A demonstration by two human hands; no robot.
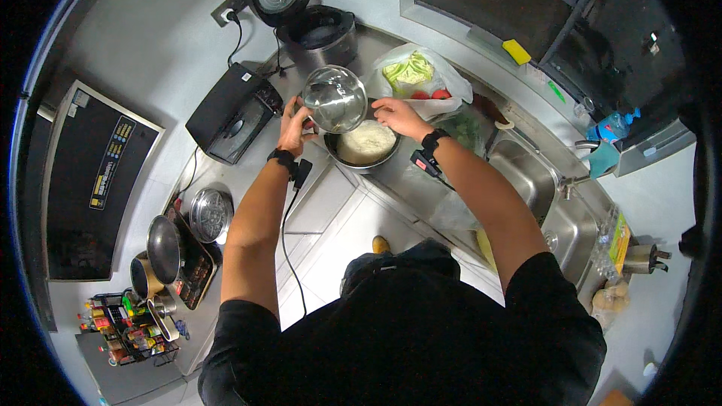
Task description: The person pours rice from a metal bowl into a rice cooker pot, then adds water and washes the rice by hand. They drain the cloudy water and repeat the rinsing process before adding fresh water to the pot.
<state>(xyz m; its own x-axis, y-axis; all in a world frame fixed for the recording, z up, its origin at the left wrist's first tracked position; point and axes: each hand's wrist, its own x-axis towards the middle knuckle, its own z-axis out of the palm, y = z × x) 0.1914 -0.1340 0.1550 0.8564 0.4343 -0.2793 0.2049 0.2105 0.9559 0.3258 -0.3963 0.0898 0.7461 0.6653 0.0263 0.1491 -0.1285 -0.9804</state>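
Note:
My left hand (293, 131) grips the side of a clear glass bowl (334, 100), which is held up over the counter. Below and to its right sits a dark round pot (361, 167) holding white, rice-like grains (369, 141). The raised bowl overlaps the pot's far left part in my view. Over the pot's far right rim is my right hand (399, 116), its fingertips close to the bowl's right edge. Whether those fingers touch the bowl or pinch something small, I cannot tell. Both wrists wear black straps with small devices.
Behind the bowl stands a rice cooker (321, 39) with its lid raised. A white plastic bag (454, 82) holds cabbage and red produce. A black countertop appliance (234, 113) stands left. On the right is a steel double sink (524, 166). Pans (164, 248) and a cable (286, 237) are at left.

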